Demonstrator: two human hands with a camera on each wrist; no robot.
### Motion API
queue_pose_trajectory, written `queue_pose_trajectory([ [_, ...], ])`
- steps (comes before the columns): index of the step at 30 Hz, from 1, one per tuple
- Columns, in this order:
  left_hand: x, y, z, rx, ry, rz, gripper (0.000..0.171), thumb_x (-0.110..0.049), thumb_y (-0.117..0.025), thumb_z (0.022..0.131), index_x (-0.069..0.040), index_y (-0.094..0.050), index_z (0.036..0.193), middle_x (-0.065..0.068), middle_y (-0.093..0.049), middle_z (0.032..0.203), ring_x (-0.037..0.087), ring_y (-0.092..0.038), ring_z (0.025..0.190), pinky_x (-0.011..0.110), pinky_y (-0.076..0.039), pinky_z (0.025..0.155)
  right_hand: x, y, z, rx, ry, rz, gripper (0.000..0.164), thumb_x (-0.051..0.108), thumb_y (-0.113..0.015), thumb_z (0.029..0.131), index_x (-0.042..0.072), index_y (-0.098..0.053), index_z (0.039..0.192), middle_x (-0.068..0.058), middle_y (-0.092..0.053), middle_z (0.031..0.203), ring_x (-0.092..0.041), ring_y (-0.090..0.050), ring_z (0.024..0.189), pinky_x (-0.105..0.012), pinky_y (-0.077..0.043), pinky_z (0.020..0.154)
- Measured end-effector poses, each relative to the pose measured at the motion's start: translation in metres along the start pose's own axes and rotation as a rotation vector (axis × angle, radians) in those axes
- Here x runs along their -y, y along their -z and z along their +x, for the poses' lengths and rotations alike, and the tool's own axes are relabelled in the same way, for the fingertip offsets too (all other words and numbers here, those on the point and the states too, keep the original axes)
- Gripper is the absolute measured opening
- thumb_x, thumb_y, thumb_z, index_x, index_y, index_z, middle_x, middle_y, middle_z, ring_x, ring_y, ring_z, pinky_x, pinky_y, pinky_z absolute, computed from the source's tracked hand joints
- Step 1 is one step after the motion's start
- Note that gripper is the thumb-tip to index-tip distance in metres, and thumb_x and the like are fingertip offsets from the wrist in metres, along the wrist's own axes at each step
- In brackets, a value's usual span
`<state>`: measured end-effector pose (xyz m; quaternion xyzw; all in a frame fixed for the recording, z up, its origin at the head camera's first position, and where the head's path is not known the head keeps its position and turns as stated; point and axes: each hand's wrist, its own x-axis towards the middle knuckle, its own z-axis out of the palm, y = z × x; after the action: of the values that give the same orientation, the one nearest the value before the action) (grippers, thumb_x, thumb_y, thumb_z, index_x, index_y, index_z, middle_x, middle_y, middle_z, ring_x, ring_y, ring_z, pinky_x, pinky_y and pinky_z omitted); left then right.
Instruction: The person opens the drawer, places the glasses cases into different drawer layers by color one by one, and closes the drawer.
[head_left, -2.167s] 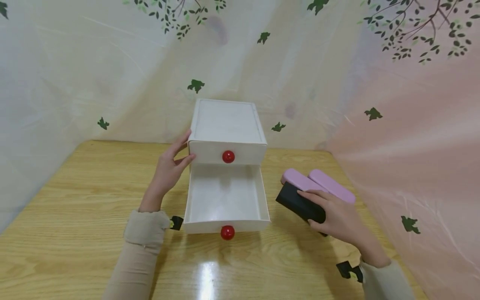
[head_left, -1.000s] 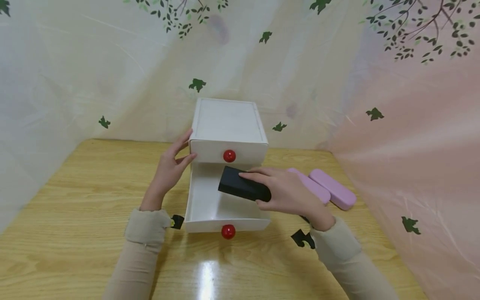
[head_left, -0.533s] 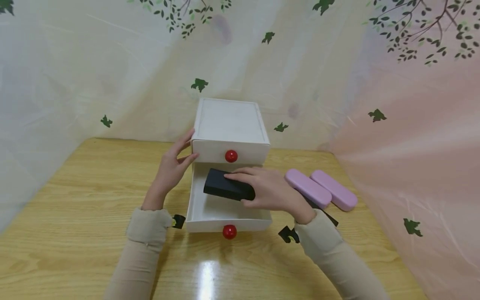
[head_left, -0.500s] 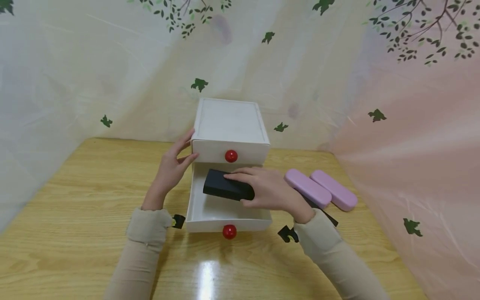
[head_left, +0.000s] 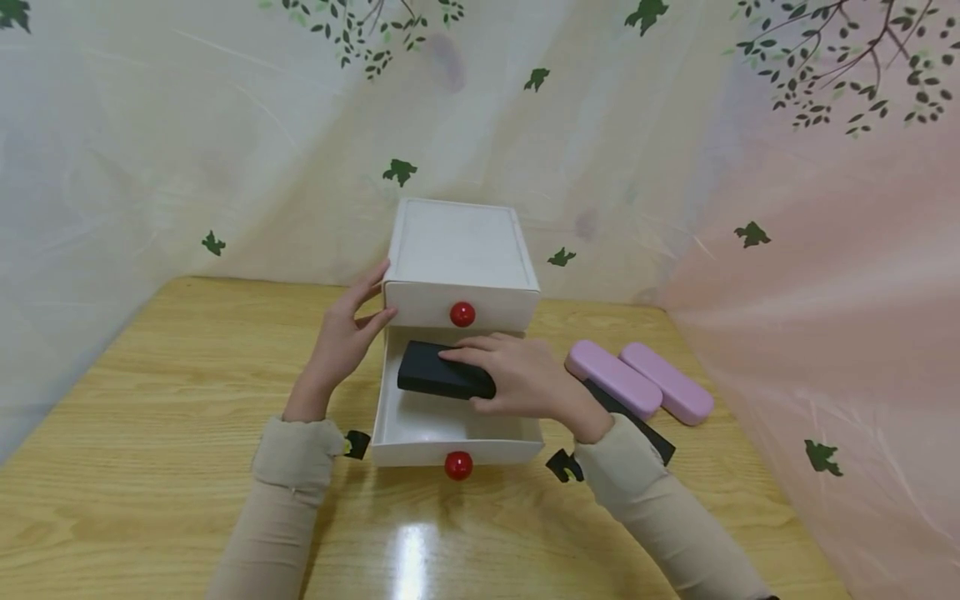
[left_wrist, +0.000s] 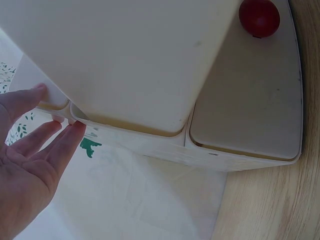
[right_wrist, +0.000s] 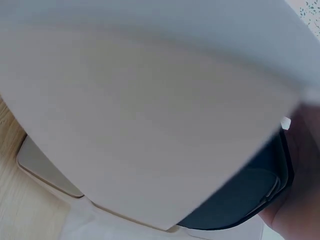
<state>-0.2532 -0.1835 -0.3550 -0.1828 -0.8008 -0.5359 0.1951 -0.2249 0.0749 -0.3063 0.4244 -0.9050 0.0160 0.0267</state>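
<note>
A white drawer cabinet (head_left: 461, 242) with red knobs stands on the table, one drawer (head_left: 457, 452) pulled out below the top one. Over that drawer, my right hand (head_left: 521, 375) grips a black glasses case (head_left: 442, 371), with thumb and fingers on opposite sides of its right end. Whether the case touches the drawer floor I cannot tell. My left hand (head_left: 341, 337) rests against the cabinet's left front corner. In the left wrist view its thumb lies on the top drawer's front and its fairly straight fingers touch the side. The pulled-out drawer hides much of the right wrist view.
Two pink glasses cases (head_left: 615, 379) lie side by side to the right of the cabinet. Next to them is another black case (head_left: 637, 425), partly covered by my right forearm. A further shut drawer (left_wrist: 250, 90) sits beneath the pulled-out one. Printed cloth hangs behind the table.
My right hand has carried the black glasses case leftward from beside the pink cases to over the pulled-out drawer, lately slightly further left. My left hand has stayed on the cabinet.
</note>
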Motion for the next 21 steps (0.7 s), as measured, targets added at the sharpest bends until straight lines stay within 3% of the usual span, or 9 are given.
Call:
queue_pose_trajectory([
  [14, 0.000, 0.000, 0.001, 0.005, 0.004, 0.002, 0.063, -0.001, -0.059, 0.094, -0.013, -0.036, 0.150, 0.012, -0.035, 0.156, 0.039, -0.045, 0.134, 0.052, -0.053, 0.094, -0.005, -0.018, 0.013, 0.083, 0.004, 0.046, 0.059, 0.031, -0.072, 0.085, 0.025, -0.052, 0.140, -0.001, -0.054, 0.142, -0.024, -0.054, 0.128, -0.044, -0.051, 0.101],
  [21, 0.001, 0.000, 0.001, 0.004, -0.008, -0.002, 0.063, 0.000, -0.059, 0.093, -0.012, -0.036, 0.150, 0.013, -0.035, 0.156, 0.039, -0.046, 0.134, 0.049, -0.054, 0.093, -0.005, -0.028, 0.016, 0.106, -0.011, 0.050, 0.059, 0.031, -0.072, 0.085, 0.026, -0.053, 0.140, -0.001, -0.055, 0.142, -0.026, -0.055, 0.126, -0.048, -0.052, 0.096],
])
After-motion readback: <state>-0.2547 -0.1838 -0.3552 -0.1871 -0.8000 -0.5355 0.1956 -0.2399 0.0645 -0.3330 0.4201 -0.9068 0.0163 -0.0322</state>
